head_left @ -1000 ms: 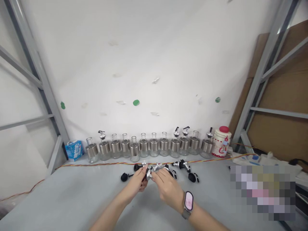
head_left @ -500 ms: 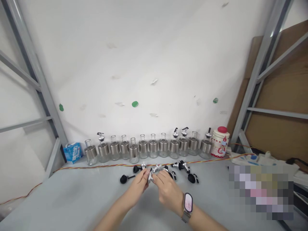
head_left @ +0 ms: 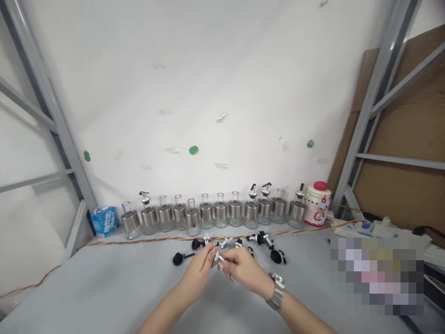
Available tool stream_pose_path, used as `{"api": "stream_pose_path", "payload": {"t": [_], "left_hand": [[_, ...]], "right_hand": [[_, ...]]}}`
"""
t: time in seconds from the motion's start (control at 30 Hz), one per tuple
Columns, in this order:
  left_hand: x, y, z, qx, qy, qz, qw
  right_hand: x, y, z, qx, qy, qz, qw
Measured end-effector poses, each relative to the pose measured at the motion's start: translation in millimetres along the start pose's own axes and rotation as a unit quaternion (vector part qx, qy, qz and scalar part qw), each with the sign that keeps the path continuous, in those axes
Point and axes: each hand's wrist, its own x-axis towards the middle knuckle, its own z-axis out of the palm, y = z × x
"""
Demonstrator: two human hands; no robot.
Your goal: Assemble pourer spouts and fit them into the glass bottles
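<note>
Between my two hands is a silver and black bottle pourer (head_left: 217,256), held just above the table. My left hand (head_left: 200,269) is closed around its left side, hiding most of the black part. The fingers of my right hand (head_left: 245,268) pinch its silver spout from the right. Several loose pourers lie just beyond my hands, among them a black-topped one (head_left: 178,259) at the left and another black-topped one (head_left: 277,256) at the right. Behind them stands a row of glass bottles with steel bands (head_left: 192,214); a few carry pourers, such as the bottle (head_left: 149,214) near the left end.
A blue carton (head_left: 104,222) stands at the row's left end, a cream jar with a red lid (head_left: 317,206) at its right. A twisted red-yellow wire (head_left: 135,242) crosses the grey table (head_left: 114,287). Power strips (head_left: 382,228) and a pixelated patch are at the right.
My right hand has turned at the wrist, so the watch face has rolled away from view. Its fingers now point left at the spout. The left hand stays nearly in place.
</note>
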Motion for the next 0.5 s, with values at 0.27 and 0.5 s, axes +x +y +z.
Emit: {"api": "stream_pose_path", "payload": {"t": [0.27, 0.5], "left_hand": [[-0.4, 11.5, -3.6, 0.038, 0.0, 0.024, 0.999], [17.6, 5.4, -8.5, -0.098, 0.056, -0.127, 0.985]], "right_hand": [[2.5, 7.7, -4.7, 0.346, -0.141, 0.148, 0.916], [2.5, 5.7, 5.4, -0.104, 0.063, -0.031, 0.992]]}}
